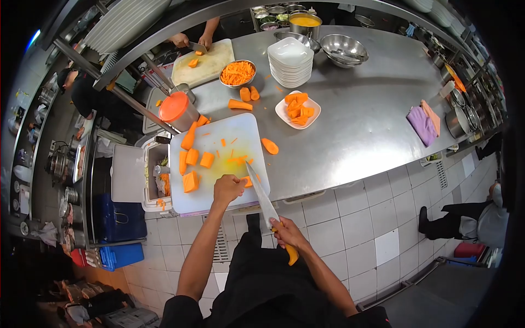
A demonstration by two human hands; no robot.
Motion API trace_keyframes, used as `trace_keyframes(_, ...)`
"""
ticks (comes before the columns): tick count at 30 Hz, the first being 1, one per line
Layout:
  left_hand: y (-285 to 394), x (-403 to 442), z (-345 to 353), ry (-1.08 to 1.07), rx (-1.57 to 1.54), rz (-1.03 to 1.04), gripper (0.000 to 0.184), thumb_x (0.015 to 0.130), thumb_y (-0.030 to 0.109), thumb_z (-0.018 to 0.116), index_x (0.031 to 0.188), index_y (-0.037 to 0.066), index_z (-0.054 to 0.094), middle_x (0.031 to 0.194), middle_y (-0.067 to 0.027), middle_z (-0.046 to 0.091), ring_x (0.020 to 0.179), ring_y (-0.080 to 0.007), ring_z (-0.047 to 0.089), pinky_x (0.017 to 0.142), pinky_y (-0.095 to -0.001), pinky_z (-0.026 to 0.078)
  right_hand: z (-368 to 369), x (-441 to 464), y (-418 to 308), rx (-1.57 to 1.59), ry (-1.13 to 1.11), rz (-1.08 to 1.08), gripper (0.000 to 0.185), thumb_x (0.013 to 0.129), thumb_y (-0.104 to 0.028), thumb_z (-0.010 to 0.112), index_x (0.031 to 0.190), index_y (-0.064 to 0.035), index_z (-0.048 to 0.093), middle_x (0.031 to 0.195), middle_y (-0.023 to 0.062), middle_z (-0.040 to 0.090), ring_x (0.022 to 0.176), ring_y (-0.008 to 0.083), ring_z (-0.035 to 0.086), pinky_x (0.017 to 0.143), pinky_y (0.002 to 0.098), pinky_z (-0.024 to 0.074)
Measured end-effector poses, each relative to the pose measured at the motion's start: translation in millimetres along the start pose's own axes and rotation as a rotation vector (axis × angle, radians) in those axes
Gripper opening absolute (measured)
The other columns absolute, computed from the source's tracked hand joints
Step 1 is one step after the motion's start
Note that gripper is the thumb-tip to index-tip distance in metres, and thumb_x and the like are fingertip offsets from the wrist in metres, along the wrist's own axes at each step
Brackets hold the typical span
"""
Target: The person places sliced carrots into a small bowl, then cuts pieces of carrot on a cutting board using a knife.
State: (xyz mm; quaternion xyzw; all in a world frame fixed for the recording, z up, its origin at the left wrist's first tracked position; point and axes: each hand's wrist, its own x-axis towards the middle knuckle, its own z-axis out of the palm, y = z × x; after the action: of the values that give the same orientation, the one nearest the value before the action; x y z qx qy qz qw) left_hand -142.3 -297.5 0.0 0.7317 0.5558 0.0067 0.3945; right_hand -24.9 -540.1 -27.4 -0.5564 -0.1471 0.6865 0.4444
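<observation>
My right hand [290, 234] is closed around the yellow handle of a large kitchen knife [261, 195], its blade slanting up and left across the right part of a white cutting board [213, 199]. Beside the blade, my left hand [228, 189] has its fingers curled together at a carrot piece [247, 181], which the blade partly covers. Thin carrot slices [237, 159] lie by the knife's tip on a yellow-stained patch. On the board's left side are several carrot chunks [207, 159], the squarest [190, 181] nearest my left forearm.
A bowl of carrot strips [237, 74], a white dish of carrot pieces [298, 121], stacked white dishes [291, 64] and metal bowls [343, 50] stand on the steel table [350, 136]. A red-lidded container [178, 111] stands behind the board. Across, another person's hands cut on a board [219, 54].
</observation>
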Motion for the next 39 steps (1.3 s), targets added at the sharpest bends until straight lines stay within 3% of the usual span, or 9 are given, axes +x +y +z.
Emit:
trace_keyframes(1, 6.9, 2.1, -4.5, -0.002, 0.002, -0.002, 0.040, 0.086, 0.045, 0.069, 0.081, 0.006, 0.072, 0.065, -0.0024, 0.071, 0.063, -0.0125, 0.070, 0.067, -0.0279, 0.054, -1.3, 0.8, 1.4, 0.003, 0.000, 0.002, 0.035, 0.105, -0.041, 0.048, 0.096, -0.0065, 0.051, 0.060, -0.0044, 0.040, 0.043, 0.0057, 0.040, 0.039, 0.0237, 0.0363)
trace_keyframes(3, 21.3, 6.1, -10.4, -0.100, 0.287, -0.042, 0.042, 0.085, 0.047, 0.068, 0.069, 0.009, 0.073, 0.062, -0.0005, 0.070, 0.059, -0.0120, 0.068, 0.067, -0.0295, 0.054, -5.8, 1.2, 3.6, -0.002, -0.021, -0.009, 0.034, 0.105, -0.040, 0.049, 0.098, -0.0066, 0.050, 0.058, -0.0031, 0.039, 0.039, 0.0068, 0.036, 0.035, 0.0249, 0.0339)
trace_keyframes(6, 14.5, 13.5, -7.4, -0.096, 0.218, -0.049, 0.046, 0.085, 0.050, 0.067, 0.060, 0.012, 0.071, 0.059, 0.0013, 0.069, 0.057, -0.0116, 0.066, 0.066, -0.0305, 0.054, -7.7, -3.9, -1.1, -0.027, -0.018, -0.006, 0.037, 0.105, -0.041, 0.047, 0.096, -0.0061, 0.051, 0.060, -0.0040, 0.040, 0.042, 0.0056, 0.039, 0.038, 0.0235, 0.0358)
trace_keyframes(19, 24.0, 12.6, -12.5, -0.119, 0.249, -0.091, 0.046, 0.082, 0.054, 0.069, 0.063, 0.012, 0.071, 0.062, 0.0023, 0.070, 0.057, -0.0097, 0.066, 0.065, -0.0293, 0.053, -6.7, -2.4, 11.4, -0.018, -0.010, -0.013, 0.039, 0.105, -0.043, 0.046, 0.098, -0.0049, 0.052, 0.058, -0.0041, 0.040, 0.041, 0.0055, 0.038, 0.038, 0.0235, 0.0358)
trace_keyframes(30, 30.7, 19.0, -15.3, -0.170, 0.184, -0.139, 0.037, 0.081, 0.041, 0.077, 0.068, 0.007, 0.071, 0.069, -0.0030, 0.074, 0.058, -0.0088, 0.069, 0.063, -0.0236, 0.055, -1.3, -1.5, 7.7, -0.031, -0.008, -0.019, 0.039, 0.106, -0.043, 0.044, 0.098, -0.0054, 0.052, 0.058, -0.0041, 0.039, 0.042, 0.0055, 0.037, 0.039, 0.0235, 0.0355)
trace_keyframes(39, 25.6, 20.1, -13.1, -0.161, 0.132, -0.133, 0.040, 0.081, 0.042, 0.077, 0.069, 0.005, 0.070, 0.070, -0.0041, 0.074, 0.058, -0.0094, 0.070, 0.062, -0.0233, 0.056, -4.9, 0.4, 6.0, -0.045, 0.008, 0.001, 0.039, 0.106, -0.043, 0.044, 0.099, -0.0050, 0.052, 0.059, -0.0040, 0.039, 0.042, 0.0059, 0.038, 0.040, 0.0240, 0.0365)
